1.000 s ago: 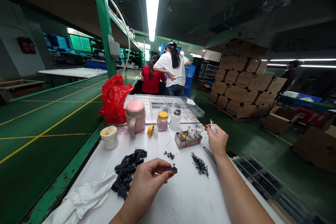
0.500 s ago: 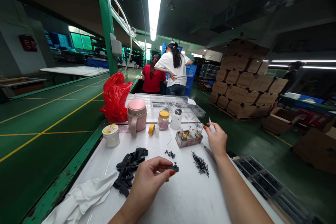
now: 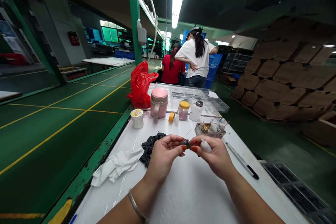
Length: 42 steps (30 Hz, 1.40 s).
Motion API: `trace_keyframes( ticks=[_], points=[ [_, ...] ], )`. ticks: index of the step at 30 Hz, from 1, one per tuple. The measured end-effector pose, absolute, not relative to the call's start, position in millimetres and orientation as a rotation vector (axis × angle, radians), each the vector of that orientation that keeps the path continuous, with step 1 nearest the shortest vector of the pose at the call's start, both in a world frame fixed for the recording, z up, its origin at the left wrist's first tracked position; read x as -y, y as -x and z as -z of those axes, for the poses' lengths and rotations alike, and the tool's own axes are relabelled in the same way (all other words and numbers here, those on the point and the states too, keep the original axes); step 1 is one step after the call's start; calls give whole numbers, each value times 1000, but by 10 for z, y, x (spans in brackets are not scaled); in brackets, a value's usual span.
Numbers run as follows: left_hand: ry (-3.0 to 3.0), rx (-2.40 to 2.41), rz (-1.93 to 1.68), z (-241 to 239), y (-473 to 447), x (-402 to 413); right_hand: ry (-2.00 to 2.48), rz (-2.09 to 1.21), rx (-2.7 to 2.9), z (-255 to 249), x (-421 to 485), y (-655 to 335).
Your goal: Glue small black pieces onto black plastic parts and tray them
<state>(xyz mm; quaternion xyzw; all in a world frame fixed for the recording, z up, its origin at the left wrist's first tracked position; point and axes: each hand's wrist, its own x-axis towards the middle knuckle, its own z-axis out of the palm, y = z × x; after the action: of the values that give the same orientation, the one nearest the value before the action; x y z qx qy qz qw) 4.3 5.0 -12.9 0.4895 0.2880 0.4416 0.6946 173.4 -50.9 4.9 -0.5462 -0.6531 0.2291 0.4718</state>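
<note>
Between the fingertips of both hands sits a small black plastic part [image 3: 186, 144], held over the white tabletop. My left hand [image 3: 163, 155] pinches it from the left. My right hand [image 3: 216, 159] touches it from the right with thumb and forefinger, and the same hand keeps a small white squeeze bottle [image 3: 205, 146] tucked in its fingers. A pile of black plastic parts [image 3: 151, 145] lies behind my left hand. Just behind my right hand stands a small box [image 3: 220, 135] of little bottles. My hands hide whatever lies directly behind them.
A white cloth [image 3: 118, 166] lies at the left, a pen-like tool [image 3: 243, 161] at the right. Farther back stand a white tub [image 3: 137, 119], pink mug [image 3: 160, 103], jar [image 3: 183, 111], white bottle [image 3: 196, 112] and red bag [image 3: 141, 87]. A green conveyor [image 3: 86, 122] runs alongside; two people are ahead.
My right hand has come from beside the box of bottles to the black part, bringing the squeeze bottle with it. The view has turned left.
</note>
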Motion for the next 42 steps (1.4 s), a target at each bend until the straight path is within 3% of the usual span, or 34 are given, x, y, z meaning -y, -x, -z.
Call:
trace_keyframes(
  ticks=[12,32,42],
  points=[
    [-1039,-574,-1059,143,-47,-7,1330,-757,1505,-7,501,-1600],
    [-620,-456,-857,201,-117,46,1224,-551,1726,2,549,-1683],
    [-655,-384,-873,208,-125,91,930,-1371,1109,74,471,-1599]
  ],
)
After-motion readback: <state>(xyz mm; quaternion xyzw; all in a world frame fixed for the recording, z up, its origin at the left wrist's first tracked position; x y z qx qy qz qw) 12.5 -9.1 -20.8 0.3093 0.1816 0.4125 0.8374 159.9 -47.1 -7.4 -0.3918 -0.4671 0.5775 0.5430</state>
